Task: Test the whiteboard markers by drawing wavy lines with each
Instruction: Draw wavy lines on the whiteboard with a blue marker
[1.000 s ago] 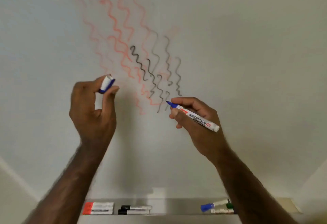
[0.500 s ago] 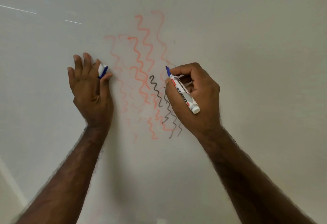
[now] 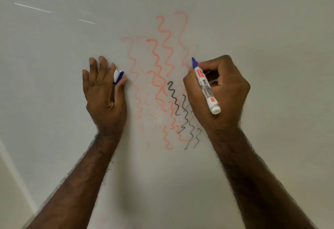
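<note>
— Two colours are on the whiteboard (image 3: 271, 30) so far, red wavy lines (image 3: 162, 57) and black wavy lines (image 3: 174, 98); no blue. Which step is this?

— Judging by that, the start of the blue test. Left of the red lines, the left hand (image 3: 104, 91) lies with straight fingers against the board, its thumb and forefinger pinching the blue cap (image 3: 118, 76).

— And the marker?

— Right of the red lines, the right hand (image 3: 220, 91) has a narrow writing grip curled round the blue marker (image 3: 206, 86), tip up, at or just off the surface above the black lines. Contact I cannot tell.

— Next move?

— Probably pressing the tip lightly and drawing a wave downward through bare board, keeping the heel of the hand off the black ink.
</note>
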`<state>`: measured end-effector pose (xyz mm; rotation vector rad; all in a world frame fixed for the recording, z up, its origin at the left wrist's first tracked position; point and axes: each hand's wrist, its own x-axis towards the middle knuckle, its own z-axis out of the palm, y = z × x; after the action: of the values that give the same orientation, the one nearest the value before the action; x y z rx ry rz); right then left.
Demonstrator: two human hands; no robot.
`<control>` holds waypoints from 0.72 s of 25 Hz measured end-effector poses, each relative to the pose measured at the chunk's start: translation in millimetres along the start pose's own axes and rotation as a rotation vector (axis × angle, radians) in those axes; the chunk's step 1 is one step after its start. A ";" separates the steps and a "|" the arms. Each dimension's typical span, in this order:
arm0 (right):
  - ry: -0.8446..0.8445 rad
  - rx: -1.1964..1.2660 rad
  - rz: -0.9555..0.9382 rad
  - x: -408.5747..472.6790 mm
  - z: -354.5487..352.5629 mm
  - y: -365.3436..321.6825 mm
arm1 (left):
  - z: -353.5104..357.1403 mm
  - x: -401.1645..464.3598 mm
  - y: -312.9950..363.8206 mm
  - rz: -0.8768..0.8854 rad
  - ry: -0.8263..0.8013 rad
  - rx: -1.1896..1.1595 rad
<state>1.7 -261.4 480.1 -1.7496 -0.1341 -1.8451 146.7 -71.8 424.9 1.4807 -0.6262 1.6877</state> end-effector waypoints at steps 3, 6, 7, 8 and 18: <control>-0.052 0.010 -0.001 -16.2 -3.2 2.7 | -1.6 -0.8 0.1 0.002 -0.001 0.007; -0.046 0.039 0.061 -27.4 -10.6 9.7 | -1.0 -0.9 0.5 0.001 0.006 0.012; -0.037 0.033 0.076 -31.6 -13.0 11.8 | -0.5 -1.2 0.8 -0.002 0.007 0.012; -0.056 0.030 0.091 -37.2 -15.0 13.2 | -0.4 -1.9 1.3 -0.008 0.008 0.011; -0.157 0.042 0.087 -65.5 -34.3 30.3 | -0.5 -4.8 2.0 -0.008 0.018 0.019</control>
<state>-16.5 -279.6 404.4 -1.8407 -0.1544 -1.6324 144.9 -73.7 420.3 1.4778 -0.5961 1.7032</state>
